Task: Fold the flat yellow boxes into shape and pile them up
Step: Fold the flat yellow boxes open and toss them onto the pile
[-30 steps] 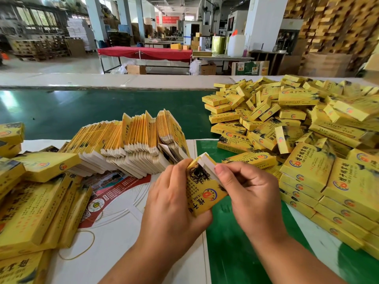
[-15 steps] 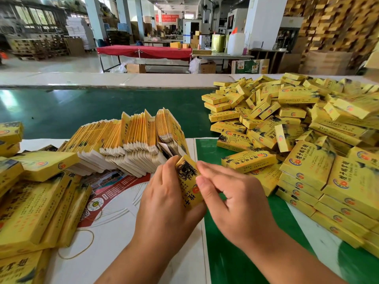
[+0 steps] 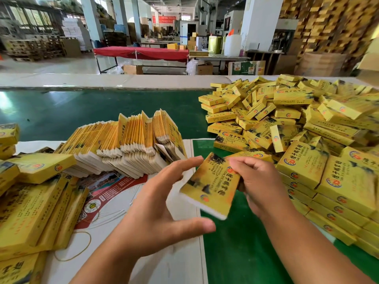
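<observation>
The right hand (image 3: pixel 260 185) pinched the formed yellow box (image 3: pixel 211 185) at its right edge, thumb on the printed face and the other fingers curled behind it. The box was held clear of the worktop (image 3: pixel 242 253), above the green mat and just left of the heap of finished boxes (image 3: pixel 297 128), printed face up and tilted toward the camera. This grip probably left the box free to be carried rightward to the heap with one hand.

The left hand (image 3: pixel 155 212) was spread, fingers straight and thumb extended beneath, holding nothing. It sat just left of the box; the view blurs here, so contact between fingertips and box cannot be confirmed (the hand appeared to be letting go). Its forearm entered from the lower edge of the view, angled up and to the right; the right forearm rose from the lower right corner toward the box.

The supply of flat blanks (image 3: pixel 127 144) stood fanned on edge behind and to the left of the box, within reach of the free left hand, presumably so that the next blank could be drawn without repositioning. Further stacks of yellow cartons (image 3: pixel 30 206) lay well left of the box.
</observation>
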Tool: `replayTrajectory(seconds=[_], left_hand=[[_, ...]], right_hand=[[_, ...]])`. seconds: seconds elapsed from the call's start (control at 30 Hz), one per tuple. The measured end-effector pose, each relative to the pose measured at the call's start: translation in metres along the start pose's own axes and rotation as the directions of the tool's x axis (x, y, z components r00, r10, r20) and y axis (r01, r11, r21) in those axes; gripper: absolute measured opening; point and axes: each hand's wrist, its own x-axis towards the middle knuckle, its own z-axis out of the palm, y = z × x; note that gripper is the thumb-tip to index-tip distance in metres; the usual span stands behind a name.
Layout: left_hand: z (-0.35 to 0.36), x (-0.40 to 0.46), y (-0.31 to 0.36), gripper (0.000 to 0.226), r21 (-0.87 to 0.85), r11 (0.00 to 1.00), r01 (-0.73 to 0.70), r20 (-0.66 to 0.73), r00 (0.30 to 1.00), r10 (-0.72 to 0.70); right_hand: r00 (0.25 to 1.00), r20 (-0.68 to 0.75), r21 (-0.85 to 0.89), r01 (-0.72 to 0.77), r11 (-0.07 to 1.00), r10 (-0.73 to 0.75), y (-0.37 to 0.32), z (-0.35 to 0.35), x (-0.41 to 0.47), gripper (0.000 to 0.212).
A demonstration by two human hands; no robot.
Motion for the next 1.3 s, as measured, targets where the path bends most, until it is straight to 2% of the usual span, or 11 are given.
replayTrajectory(seconds=[0.1, 0.2, 0.27, 0.33, 0.43, 0.5, 0.57, 0.73, 0.83, 1.03, 1.3], left_hand=[[-0.001, 0.003, 0.004, 0.06, 0.036, 0.994, -0.105, -0.038, 0.994, 0.106], [0.0, 0.005, 0.002, 0.026, 0.074, 0.988, -0.136, -0.168, 0.975, 0.147], [-0.002, 0.005, -0.001, 0.02, 0.017, 0.998, -0.055, -0.239, 0.969, 0.057], [-0.005, 0.006, -0.005, 0.019, -0.051, 0.997, 0.061, -0.247, 0.966, -0.072], [-0.005, 0.008, -0.013, 0.027, -0.081, 0.98, 0.179, -0.195, 0.962, -0.192], [-0.002, 0.009, -0.018, 0.026, -0.089, 0.974, 0.21, -0.165, 0.961, -0.223], [0.002, 0.009, -0.021, 0.025, -0.122, 0.964, 0.236, -0.146, 0.957, -0.253], [0.007, 0.008, -0.023, 0.042, -0.034, 0.983, 0.179, -0.333, 0.926, -0.18], [0.007, 0.006, -0.022, 0.041, -0.078, 0.992, 0.1, -0.431, 0.894, -0.124], [0.006, 0.007, -0.025, 0.028, -0.141, 0.987, 0.082, -0.348, 0.929, -0.127], [0.006, 0.008, -0.028, 0.006, 0.007, 0.994, 0.106, -0.277, 0.956, -0.1]], right_hand=[[0.967, 0.161, 0.09, -0.215, 0.973, 0.199, 0.001, 0.006, -0.007, 0.014], [0.93, 0.268, 0.022, -0.269, 0.963, 0.253, 0.005, 0.016, -0.016, 0.022], [0.931, 0.28, -0.155, -0.198, 0.968, 0.235, 0.008, 0.021, -0.02, 0.03], [0.963, 0.261, -0.321, 0.015, 0.947, 0.073, 0.009, 0.019, -0.019, 0.036], [0.906, 0.351, -0.124, 0.294, 0.948, -0.235, 0.006, 0.013, -0.018, 0.028], [0.862, 0.39, -0.038, 0.367, 0.93, -0.324, 0.006, 0.01, -0.02, 0.027], [0.84, 0.39, -0.09, 0.443, 0.892, -0.378, 0.008, 0.01, -0.022, 0.028], [0.856, 0.362, -0.145, 0.444, 0.884, -0.37, 0.008, 0.01, -0.021, 0.019], [0.844, 0.375, -0.119, 0.455, 0.883, -0.384, 0.006, 0.01, -0.022, 0.023], [0.825, 0.288, -0.13, 0.537, 0.833, -0.487, 0.007, 0.014, -0.026, 0.036], [0.742, 0.37, -0.256, 0.66, 0.706, -0.559, 0.008, 0.013, -0.025, 0.015]])
